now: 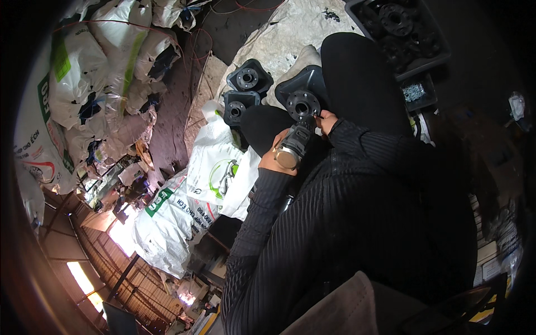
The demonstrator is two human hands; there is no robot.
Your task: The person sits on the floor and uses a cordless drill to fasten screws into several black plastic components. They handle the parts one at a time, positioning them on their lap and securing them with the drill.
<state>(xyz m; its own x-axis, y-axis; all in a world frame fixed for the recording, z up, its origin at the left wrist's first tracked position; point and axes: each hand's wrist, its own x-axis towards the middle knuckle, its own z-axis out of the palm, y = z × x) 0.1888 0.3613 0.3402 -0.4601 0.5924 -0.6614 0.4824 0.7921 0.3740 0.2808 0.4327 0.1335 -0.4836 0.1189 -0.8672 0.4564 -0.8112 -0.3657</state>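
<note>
My left hand is wrapped round a dark cordless drill, its nose pointing away from me at a black plastic part. That part, a square-flared housing with a round flange, rests between my knees, the flange facing me. Close to the flange's right lower rim, my right hand has its fingers pinched together beside the drill's nose. Whatever those fingertips hold is too small to make out. Two similar black housings, one farther and one nearer, sit beyond my left knee.
A black crate of dark round parts stands far right, with a small tray of screws below it. White printed sacks lie left of my legs; more stuffed sacks are heaped far left. A pale sheet covers the floor ahead.
</note>
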